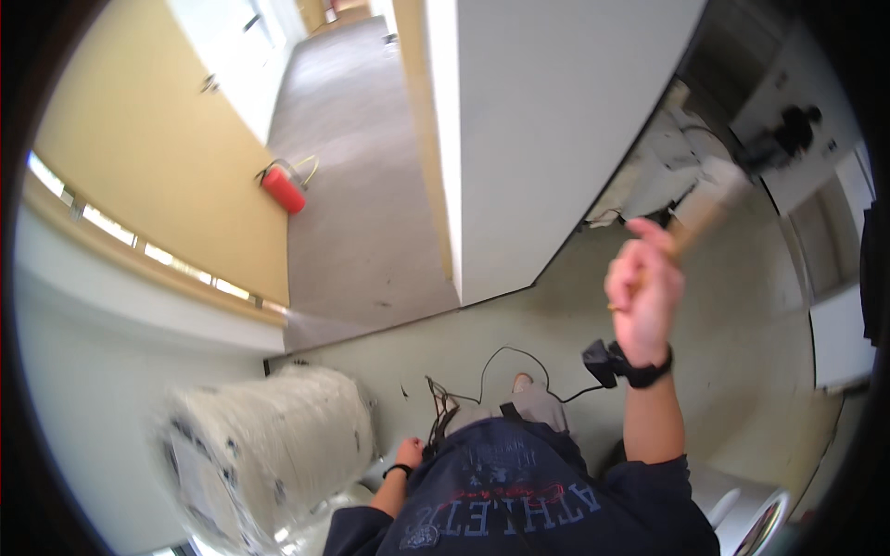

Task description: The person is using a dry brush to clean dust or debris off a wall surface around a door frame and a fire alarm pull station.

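Observation:
My right hand (642,278) is raised in front of me on the right, fingers curled around the handle of a flat brush (700,213). The brush is tan near my hand and whitish at its far end. It is smeared by motion, so its details are unclear. A black device (623,364) is strapped to my right wrist, with a thin cable running from it. My left hand (409,452) is low beside my left hip, its fingers curled next to dark cables (438,422). Whether it grips them cannot be made out.
A large roll wrapped in clear plastic (287,435) lies at my left. A red fire extinguisher (283,189) stands by the tan door panel (176,139). Ahead is a grey wall panel (547,120). A person (795,132) is at the far right. A chair (756,519) is behind me.

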The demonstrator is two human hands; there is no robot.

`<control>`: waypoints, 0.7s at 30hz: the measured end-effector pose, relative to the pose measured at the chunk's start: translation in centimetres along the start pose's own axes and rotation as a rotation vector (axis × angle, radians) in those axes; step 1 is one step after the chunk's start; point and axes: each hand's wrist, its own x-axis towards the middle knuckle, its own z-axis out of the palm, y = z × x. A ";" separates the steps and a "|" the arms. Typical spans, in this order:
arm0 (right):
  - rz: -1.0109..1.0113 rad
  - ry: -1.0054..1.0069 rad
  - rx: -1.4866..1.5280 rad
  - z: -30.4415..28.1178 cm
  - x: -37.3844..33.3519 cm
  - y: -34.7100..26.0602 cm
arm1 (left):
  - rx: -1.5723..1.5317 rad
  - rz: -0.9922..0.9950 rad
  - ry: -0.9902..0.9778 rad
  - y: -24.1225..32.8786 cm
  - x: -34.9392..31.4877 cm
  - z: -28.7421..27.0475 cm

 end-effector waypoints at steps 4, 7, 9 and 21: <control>0.345 0.164 -0.051 -4.4 2.5 6.4 | 0.007 -0.039 -0.046 -0.3 -0.6 -0.5; 0.374 0.141 -0.024 -6.3 5.9 7.1 | 0.065 -0.105 -0.049 0.3 -0.7 -0.9; 0.336 0.123 -0.049 -4.8 9.2 5.3 | 0.062 -0.116 0.019 0.3 -0.9 0.0; 0.290 -0.052 -0.216 -13.9 16.1 15.1 | 0.024 -0.191 0.201 11.5 0.6 8.4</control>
